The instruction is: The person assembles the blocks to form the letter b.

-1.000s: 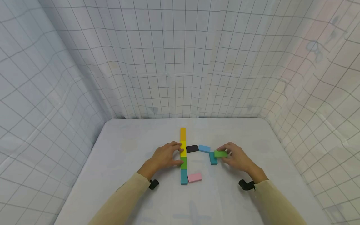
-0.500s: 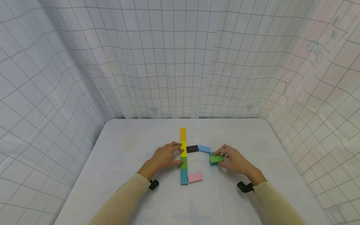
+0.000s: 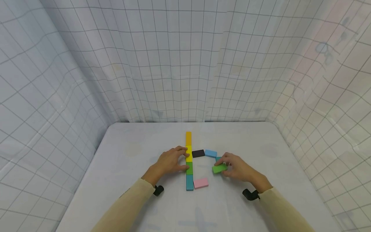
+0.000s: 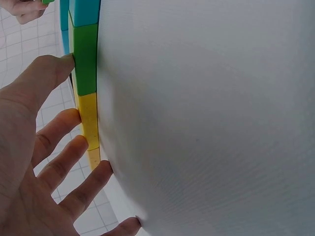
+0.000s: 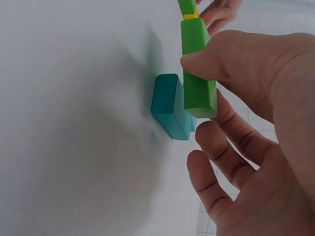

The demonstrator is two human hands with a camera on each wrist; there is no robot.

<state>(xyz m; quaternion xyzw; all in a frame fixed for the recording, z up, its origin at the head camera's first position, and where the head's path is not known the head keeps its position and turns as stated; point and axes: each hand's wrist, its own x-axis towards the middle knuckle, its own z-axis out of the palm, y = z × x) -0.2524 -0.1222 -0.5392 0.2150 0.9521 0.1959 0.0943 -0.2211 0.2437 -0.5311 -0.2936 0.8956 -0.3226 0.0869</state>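
My right hand (image 3: 239, 168) pinches a light green block (image 3: 219, 168) between thumb and fingers. In the head view it overlaps a teal block (image 3: 218, 159), partly hidden under the hand; the right wrist view shows this teal block (image 5: 165, 93) on the table beside the held one. My left hand (image 3: 168, 161) rests its thumb on a darker green block (image 3: 189, 168) and its fingertips on a yellow block (image 3: 189, 158). Those two stand in a straight row, an orange block (image 3: 188, 138) at the far end and another teal block (image 3: 189, 182) at the near end.
Right of the row lie a black block (image 3: 198, 153) and a light blue block (image 3: 211, 153), end to end. Close beside the row's near end sits a pink block (image 3: 201, 183), slightly angled. Grid-patterned white curtains (image 3: 179, 64) surround the white table (image 3: 130, 138) behind and at both sides.
My right hand has carried the light green block left and toward me, across the teal block to its near end, turning it slightly. The left hand and the row stay put.
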